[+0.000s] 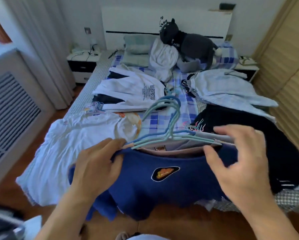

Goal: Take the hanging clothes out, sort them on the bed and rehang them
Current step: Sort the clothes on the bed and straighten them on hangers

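A dark blue sweater with an orange chest patch lies on top of a stack of hung garments at the foot of the bed. Several pale blue hangers stick out of the stack, hooks pointing up the bed. My left hand grips the sweater's left shoulder. Over the right shoulder my right hand has its thumb at the collar and its fingers spread and curved. Other piles on the bed: white tops, a white printed sweatshirt, light blue clothes and black clothes.
The bed has a blue checked sheet, with pillows and a dark plush cat at its head. Nightstands stand on both sides. A radiator cover and curtains are on the left, and a beige wardrobe on the right.
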### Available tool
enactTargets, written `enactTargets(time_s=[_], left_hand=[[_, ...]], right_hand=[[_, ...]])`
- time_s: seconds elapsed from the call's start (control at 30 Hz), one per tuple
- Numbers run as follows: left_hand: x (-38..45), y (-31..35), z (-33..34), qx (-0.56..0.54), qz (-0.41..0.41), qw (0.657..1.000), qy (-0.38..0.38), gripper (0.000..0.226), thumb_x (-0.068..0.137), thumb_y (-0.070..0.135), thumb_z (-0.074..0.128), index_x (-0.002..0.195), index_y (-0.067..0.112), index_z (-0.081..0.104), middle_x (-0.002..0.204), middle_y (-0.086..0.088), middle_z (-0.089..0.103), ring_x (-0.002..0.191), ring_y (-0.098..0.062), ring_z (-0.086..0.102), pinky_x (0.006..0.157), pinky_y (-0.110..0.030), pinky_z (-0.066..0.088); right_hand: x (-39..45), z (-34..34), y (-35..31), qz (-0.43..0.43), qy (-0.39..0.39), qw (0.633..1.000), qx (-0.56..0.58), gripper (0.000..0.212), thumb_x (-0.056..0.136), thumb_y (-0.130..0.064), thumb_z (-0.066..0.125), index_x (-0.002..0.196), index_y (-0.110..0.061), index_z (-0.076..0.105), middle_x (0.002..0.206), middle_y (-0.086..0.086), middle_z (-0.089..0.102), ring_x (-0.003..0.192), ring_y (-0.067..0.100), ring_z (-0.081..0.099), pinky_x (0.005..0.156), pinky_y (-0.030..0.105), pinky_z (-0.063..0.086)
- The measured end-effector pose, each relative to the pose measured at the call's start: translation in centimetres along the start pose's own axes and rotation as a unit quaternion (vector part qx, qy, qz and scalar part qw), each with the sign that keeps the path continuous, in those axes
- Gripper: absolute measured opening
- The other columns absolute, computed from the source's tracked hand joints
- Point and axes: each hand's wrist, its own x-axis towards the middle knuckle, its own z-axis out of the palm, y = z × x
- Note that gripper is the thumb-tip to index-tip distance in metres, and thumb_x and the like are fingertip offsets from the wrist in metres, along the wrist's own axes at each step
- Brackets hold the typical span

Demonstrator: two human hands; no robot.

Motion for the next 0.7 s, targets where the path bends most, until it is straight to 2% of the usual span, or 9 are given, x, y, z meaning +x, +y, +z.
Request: enactTargets(time_s=[0.03,0.07,0.13,0.17,0.27,0.37,0.47,0.57,0.7], left_hand=[[0.4,-0.2,-0.7,-0.008,-0.008,1.0,0.01,0.038,0.077,0.024,0.044,0.104,0.026,0.07,0.083,0.002,0.07,0.081,-0.017,0.057,0.067,-0.033,0.042],[0.7,-0.5,-1.5,-0.012,-0.014,1.0,0.018,0.038,0.076,0.025,0.045,0.104,0.026,0.07,0.084,0.001,0.07,0.081,-0.017,0.058,0.069,-0.035,0.044],[1.2,-1.7,-3.5,0.001,-0.032,0.999,0.04,0.038,0.077,0.024,0.047,0.102,0.024,0.075,0.088,0.003,0.073,0.085,-0.018,0.062,0.072,-0.037,0.047],[1.4,-2.5,-4.5,0.015,-0.05,0.997,0.054,0.037,0.077,0.023,0.049,0.102,0.024,0.076,0.092,0.005,0.074,0.089,-0.018,0.064,0.075,-0.038,0.049],[2.7,-5.6,-7.7,0.06,-0.103,0.987,0.11,0.029,0.077,0.018,0.06,0.102,0.021,0.074,0.101,0.004,0.074,0.096,-0.018,0.063,0.083,-0.032,0.046],[3.9,-9.7,-10.2,0.096,-0.152,0.969,0.171,0.021,0.082,0.014,0.068,0.102,0.018,0.073,0.098,-0.002,0.072,0.093,-0.022,0.061,0.08,-0.03,0.042],[5.2,-13.7,-11.9,0.122,-0.183,0.953,0.209,0.021,0.084,0.028,0.063,0.101,0.021,0.073,0.097,-0.004,0.07,0.093,-0.029,0.064,0.082,-0.04,0.048],[6.8,-18.1,-12.3,0.124,-0.208,0.939,0.242,0.02,0.085,0.024,0.067,0.102,0.014,0.074,0.098,-0.01,0.069,0.095,-0.032,0.062,0.086,-0.04,0.046],[9.5,-27.1,-10.6,0.126,-0.238,0.931,0.246,0.025,0.083,0.025,0.066,0.102,0.011,0.074,0.097,-0.015,0.068,0.098,-0.037,0.058,0.091,-0.042,0.043]], right_hand=[[1.3,0.5,2.0,-0.036,-0.057,0.995,-0.08,0.044,0.087,-0.041,0.07,0.124,-0.02,0.062,0.12,-0.002,0.059,0.114,0.019,0.052,0.101,0.032,0.041],[2.6,1.5,3.9,-0.031,-0.13,0.984,-0.117,0.05,0.083,-0.05,0.068,0.126,-0.024,0.06,0.122,-0.003,0.059,0.116,0.021,0.053,0.102,0.038,0.042],[5.3,3.5,5.1,0.026,-0.21,0.972,-0.101,0.032,0.083,-0.055,0.059,0.094,-0.026,0.064,0.09,-0.007,0.066,0.088,0.02,0.062,0.08,0.04,0.049],[6.3,4.7,5.2,0.036,-0.215,0.973,-0.074,0.031,0.086,-0.051,0.059,0.076,-0.022,0.058,0.071,-0.006,0.06,0.071,0.02,0.057,0.066,0.039,0.045],[8.3,7.7,2.1,-0.021,-0.233,0.972,0.001,0.045,0.092,-0.046,0.06,0.06,-0.022,0.039,0.052,-0.003,0.044,0.054,0.016,0.042,0.055,0.038,0.034],[10.2,10.1,-2.4,-0.065,-0.272,0.96,0.036,0.047,0.094,-0.052,0.054,0.062,-0.021,0.041,0.054,-0.003,0.046,0.057,0.016,0.045,0.057,0.035,0.036],[12.9,13.2,-5.7,-0.086,-0.267,0.958,0.063,0.046,0.094,-0.053,0.05,0.064,-0.019,0.043,0.056,-0.004,0.048,0.058,0.013,0.046,0.057,0.031,0.037],[15.3,18.1,-8.1,-0.087,-0.283,0.951,0.092,0.047,0.096,-0.047,0.054,0.061,-0.02,0.039,0.056,-0.005,0.046,0.058,0.013,0.043,0.057,0.034,0.034],[18.8,28.6,-9.9,-0.086,-0.311,0.943,0.085,0.043,0.096,-0.052,0.049,0.07,-0.019,0.049,0.068,-0.004,0.055,0.07,0.022,0.052,0.067,0.043,0.045]])
